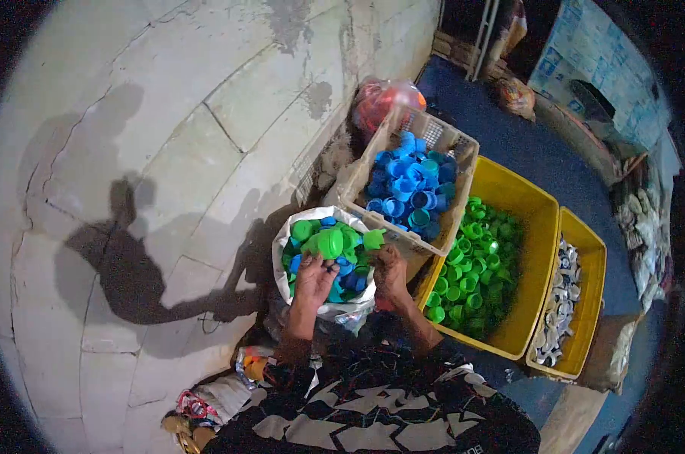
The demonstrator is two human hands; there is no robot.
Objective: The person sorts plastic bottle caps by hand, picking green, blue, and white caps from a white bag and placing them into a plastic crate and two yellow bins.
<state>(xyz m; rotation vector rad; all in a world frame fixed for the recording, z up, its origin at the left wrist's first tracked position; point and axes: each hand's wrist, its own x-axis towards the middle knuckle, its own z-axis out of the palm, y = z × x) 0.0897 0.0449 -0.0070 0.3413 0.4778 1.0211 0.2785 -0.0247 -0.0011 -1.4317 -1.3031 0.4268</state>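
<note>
My left hand (317,278) is over the white sack (280,284), its fingers closed on a large round green cap (330,243). My right hand (390,271) is at the sack's right rim, fingers pinched on a smaller green cap (373,240). Below both hands, the sack is filled with green and blue plastic caps, among them a blue cap (344,267). Part of the sack's contents is hidden by my hands and the caps they hold.
Beyond the sack stands a beige crate (463,163) of blue caps. To the right are a yellow bin (535,227) of green caps and a narrower yellow bin (594,265) of whitish pieces. A block wall (168,189) rises on the left; a red bag (380,102) leans behind the crate.
</note>
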